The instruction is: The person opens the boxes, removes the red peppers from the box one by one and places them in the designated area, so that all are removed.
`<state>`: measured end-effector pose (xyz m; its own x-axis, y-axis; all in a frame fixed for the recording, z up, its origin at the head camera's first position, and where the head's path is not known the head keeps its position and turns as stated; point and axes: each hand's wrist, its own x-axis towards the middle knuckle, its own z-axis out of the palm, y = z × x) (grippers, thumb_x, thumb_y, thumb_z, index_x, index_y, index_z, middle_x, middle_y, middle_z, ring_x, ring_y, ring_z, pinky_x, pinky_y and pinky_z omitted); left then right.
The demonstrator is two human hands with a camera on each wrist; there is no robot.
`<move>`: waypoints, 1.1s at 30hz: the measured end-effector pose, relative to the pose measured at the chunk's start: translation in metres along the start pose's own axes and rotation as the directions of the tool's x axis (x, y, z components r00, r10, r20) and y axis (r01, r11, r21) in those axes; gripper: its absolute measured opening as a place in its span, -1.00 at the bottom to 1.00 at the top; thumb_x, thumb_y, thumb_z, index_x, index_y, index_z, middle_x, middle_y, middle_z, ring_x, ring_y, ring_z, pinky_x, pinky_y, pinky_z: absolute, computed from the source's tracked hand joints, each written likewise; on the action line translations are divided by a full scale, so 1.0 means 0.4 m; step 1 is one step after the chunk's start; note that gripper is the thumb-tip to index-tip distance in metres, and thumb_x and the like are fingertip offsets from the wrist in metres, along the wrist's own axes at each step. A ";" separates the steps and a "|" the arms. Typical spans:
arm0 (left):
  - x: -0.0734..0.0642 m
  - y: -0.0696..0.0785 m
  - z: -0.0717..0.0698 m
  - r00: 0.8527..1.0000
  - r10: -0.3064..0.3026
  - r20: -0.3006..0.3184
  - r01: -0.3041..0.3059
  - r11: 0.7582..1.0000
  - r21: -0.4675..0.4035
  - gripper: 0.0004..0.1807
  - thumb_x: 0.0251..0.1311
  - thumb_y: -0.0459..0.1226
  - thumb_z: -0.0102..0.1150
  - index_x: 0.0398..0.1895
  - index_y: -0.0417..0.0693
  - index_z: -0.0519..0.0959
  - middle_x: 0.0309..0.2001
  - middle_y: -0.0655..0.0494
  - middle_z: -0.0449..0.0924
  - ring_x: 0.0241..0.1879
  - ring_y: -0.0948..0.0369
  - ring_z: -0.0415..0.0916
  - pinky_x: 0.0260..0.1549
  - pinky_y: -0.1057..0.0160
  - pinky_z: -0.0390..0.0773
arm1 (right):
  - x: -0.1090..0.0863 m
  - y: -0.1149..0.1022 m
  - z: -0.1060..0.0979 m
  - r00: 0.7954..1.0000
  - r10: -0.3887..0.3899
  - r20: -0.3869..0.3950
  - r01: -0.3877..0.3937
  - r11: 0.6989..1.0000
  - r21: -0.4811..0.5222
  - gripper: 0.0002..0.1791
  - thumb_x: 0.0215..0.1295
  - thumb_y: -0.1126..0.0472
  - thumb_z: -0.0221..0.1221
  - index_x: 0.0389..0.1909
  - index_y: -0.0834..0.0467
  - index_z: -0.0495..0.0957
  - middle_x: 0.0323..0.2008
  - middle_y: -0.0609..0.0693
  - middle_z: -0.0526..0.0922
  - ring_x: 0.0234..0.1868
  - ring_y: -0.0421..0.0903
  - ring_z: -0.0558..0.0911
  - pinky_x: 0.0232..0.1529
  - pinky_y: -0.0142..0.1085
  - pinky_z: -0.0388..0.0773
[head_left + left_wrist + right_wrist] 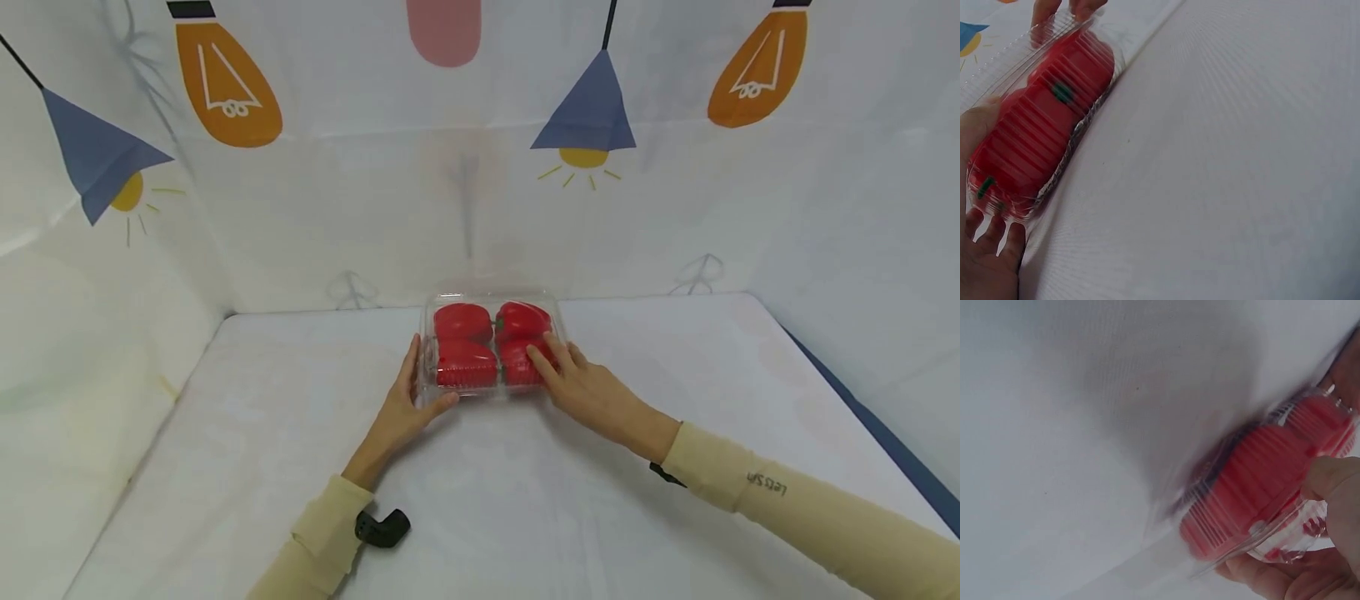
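Note:
A clear plastic clamshell box (491, 295) stands at the back middle of the white table, with several red bell peppers (465, 358) inside. Green stems (1062, 92) show through the ribbed wall in the left wrist view. My left hand (401, 417) holds the box's near left corner, fingers along the left side and thumb at the front edge. The right hand (588, 392) grips the box at its right side, with fingertips over the lid. In the right wrist view its thumb and fingers are on the box (1272, 481). Whether the box is lifted, I cannot tell.
White cloth covers the table (510, 500). Behind it hangs a pale curtain (315, 217) printed with lamps and bulbs, close to the box's far side. A black wrist device (382, 528) sits by the left sleeve.

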<state>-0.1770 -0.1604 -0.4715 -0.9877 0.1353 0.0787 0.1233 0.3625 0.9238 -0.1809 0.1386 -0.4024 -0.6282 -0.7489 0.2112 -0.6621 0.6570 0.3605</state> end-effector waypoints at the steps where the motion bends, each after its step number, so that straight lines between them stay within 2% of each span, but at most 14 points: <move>1: 0.002 0.000 0.001 1.000 0.007 0.000 -0.007 1.000 0.008 0.12 0.00 0.06 0.33 0.48 0.45 -0.27 0.52 0.27 -0.21 0.50 0.08 -0.12 0.33 -0.07 0.19 | -0.001 0.000 0.002 1.000 0.002 -0.006 -0.002 1.000 -0.002 -0.16 0.02 0.25 0.39 0.33 0.26 0.22 0.27 0.36 0.32 0.00 0.31 0.61 -0.40 -0.22 0.68; 11: 0.021 0.004 -0.004 1.000 0.029 -0.010 -0.029 0.998 0.060 0.13 0.00 0.06 0.32 0.48 0.43 -0.28 0.52 0.25 -0.19 0.49 0.08 -0.10 0.33 -0.06 0.22 | 0.008 0.003 0.017 0.996 0.048 -0.080 -0.045 0.998 0.034 -0.18 -0.03 0.32 0.41 0.28 0.28 0.25 0.24 0.35 0.35 -0.01 0.33 0.60 -0.36 -0.14 0.68; 16: 0.021 0.000 -0.002 1.000 0.011 0.014 -0.011 0.999 0.036 0.13 0.03 -0.03 0.33 0.48 0.39 -0.30 0.53 0.24 -0.22 0.50 0.09 -0.13 0.36 -0.04 0.17 | 0.004 0.000 0.023 0.995 0.058 -0.077 -0.054 0.997 0.047 -0.18 -0.04 0.32 0.41 0.27 0.26 0.25 0.24 0.34 0.36 -0.01 0.33 0.60 -0.33 -0.11 0.68; 21: 0.022 -0.001 0.000 1.000 0.012 0.027 -0.013 1.000 0.022 0.14 0.04 -0.10 0.33 0.50 0.32 -0.31 0.53 0.20 -0.24 0.51 0.07 -0.18 0.37 -0.07 0.14 | 0.005 0.001 0.034 0.991 0.063 -0.120 -0.057 0.997 0.052 -0.26 0.00 0.35 0.38 0.22 0.27 0.26 0.21 0.32 0.40 -0.06 0.33 0.62 -0.34 -0.09 0.68; 27: 0.030 -0.002 0.000 0.999 0.028 0.022 -0.030 0.997 0.068 0.13 0.05 -0.01 0.32 0.49 0.36 -0.31 0.53 0.26 -0.23 0.51 0.13 -0.18 0.36 -0.04 0.18 | 0.014 0.012 0.037 0.985 0.063 -0.161 -0.053 0.996 0.066 -0.32 0.02 0.36 0.36 0.17 0.26 0.27 0.17 0.30 0.43 -0.11 0.30 0.65 -0.34 -0.07 0.68; 33: 0.025 -0.007 0.003 1.000 0.016 0.021 -0.017 0.999 0.051 0.12 0.03 0.07 0.30 0.49 0.39 -0.31 0.52 0.30 -0.22 0.50 0.15 -0.17 0.37 -0.05 0.17 | 0.010 0.012 0.036 0.988 0.090 -0.123 -0.075 0.990 0.117 -0.31 0.03 0.34 0.36 0.18 0.21 0.26 0.19 0.26 0.43 -0.11 0.25 0.64 -0.33 -0.06 0.68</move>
<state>-0.1871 -0.1590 -0.4736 -0.9834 0.1601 0.0857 0.1448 0.4064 0.9021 -0.1923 0.1398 -0.4130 -0.6297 -0.6920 0.3532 -0.6560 0.7171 0.2353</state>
